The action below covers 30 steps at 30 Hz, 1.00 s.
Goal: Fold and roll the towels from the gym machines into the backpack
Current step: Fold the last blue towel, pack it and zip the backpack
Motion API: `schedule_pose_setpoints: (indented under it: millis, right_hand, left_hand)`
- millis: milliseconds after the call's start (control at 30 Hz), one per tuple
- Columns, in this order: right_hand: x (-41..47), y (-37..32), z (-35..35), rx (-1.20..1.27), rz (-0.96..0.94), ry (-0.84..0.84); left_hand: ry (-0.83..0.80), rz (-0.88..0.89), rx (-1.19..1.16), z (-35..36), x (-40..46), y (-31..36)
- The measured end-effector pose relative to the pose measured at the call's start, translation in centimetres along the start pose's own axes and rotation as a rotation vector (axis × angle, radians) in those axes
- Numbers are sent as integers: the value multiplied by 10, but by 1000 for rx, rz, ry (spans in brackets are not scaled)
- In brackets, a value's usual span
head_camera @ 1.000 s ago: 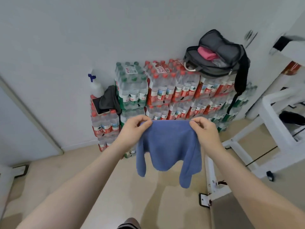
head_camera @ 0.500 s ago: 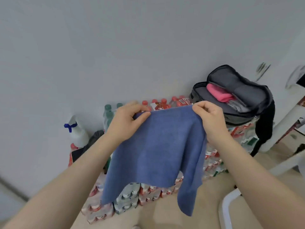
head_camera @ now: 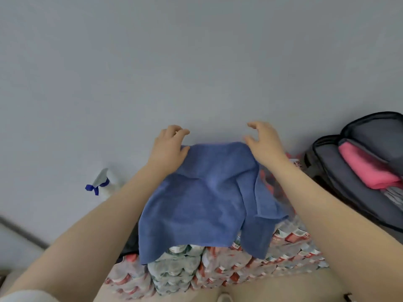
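**Spreading a blue towel over the stacked water bottles**

Lying draped across the top of the bottle packs (head_camera: 218, 271) in the centre of the frame, the blue towel (head_camera: 202, 199) hangs down over their front, its lower edge uneven and one corner folded over on the right side. The left hand (head_camera: 169, 149) rests at the towel's upper left corner, thumb on the cloth and fingers curled loosely above the edge; whether it pinches the fabric cannot be told. The right hand (head_camera: 262, 142) sits at the upper right corner with its fingers spread and lifted, relaxed, the heel of the palm touching the towel and gripping nothing. At the right edge of the frame the grey backpack (head_camera: 340, 177) lies unzipped on the same stack, near the towel but apart from it, with a pink towel (head_camera: 366, 168) folded inside its main compartment. In the left of the frame a spray bottle (head_camera: 102, 184) with a blue trigger stands against the pale wall (head_camera: 196, 62).
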State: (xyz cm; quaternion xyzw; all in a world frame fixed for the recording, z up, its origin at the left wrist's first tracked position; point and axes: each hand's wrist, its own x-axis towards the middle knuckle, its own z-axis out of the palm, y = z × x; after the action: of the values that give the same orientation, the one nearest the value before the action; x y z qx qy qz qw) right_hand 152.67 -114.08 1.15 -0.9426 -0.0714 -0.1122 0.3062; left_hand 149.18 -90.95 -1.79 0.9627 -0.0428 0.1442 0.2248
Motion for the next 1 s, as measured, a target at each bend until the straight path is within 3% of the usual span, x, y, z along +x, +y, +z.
schedule_pose_setpoints:
  millis: [200, 300, 467, 567, 800, 933, 1000]
  right_hand:
    - [-10, 1, 69, -63, -293, -396]
    - [-8, -15, 98, -41, -362, -518]
    - [5, -50, 137, -39, -301, -651]
    - [5, -56, 157, -150, -229, -712]
    - [6, -62, 161, -164, -250, -624]
    - [9, -74, 140, 135, -259, -315]
    - [9, -84, 134, 280, -259, -241]
  left_hand:
    - [-253, -354, 54, 26, -24, -51]
    - [-368, -497, -6, 31, -33, -61]
    - [-287, -712, -199, 36, -37, -69]
    - [-274, -756, -282, 35, -38, -70]
    - [-390, -548, -189, 27, -40, -62]
    - [-35, -494, -330, -2, -30, -52]
    - [138, -416, -331, -15, -26, -47]
